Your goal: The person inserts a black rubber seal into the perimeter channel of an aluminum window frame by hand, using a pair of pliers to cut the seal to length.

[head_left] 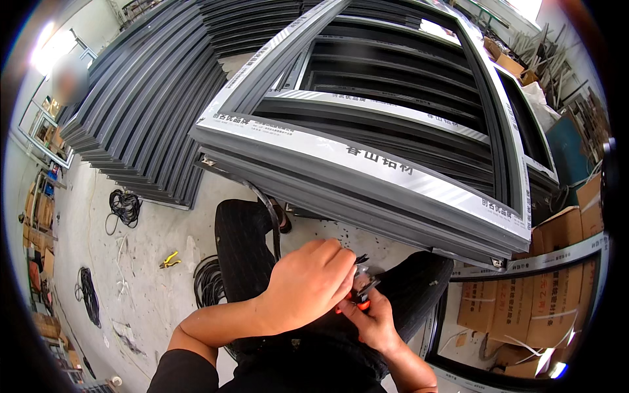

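In front of my lap, my left hand (311,281) is closed, its back toward me, around a black rubber strip (267,203). The strip curves up from the hand to the near left corner of a dark grey metal frame (367,160), which carries white printed film. My right hand (375,322) grips a hand cutter (364,304) with orange-red handles, just right of the left hand. The cutter's jaws are close to the left fingers, where a short black end pokes out; exact contact is hidden by the fingers.
More frames are stacked below this one, and a tall stack of dark frames (147,108) stands left. Yellow-handled pliers (170,260) and coiled black strips (124,208) lie on the floor. Cardboard boxes (524,308) stand right, behind a leaning frame. A person (70,82) is far left.
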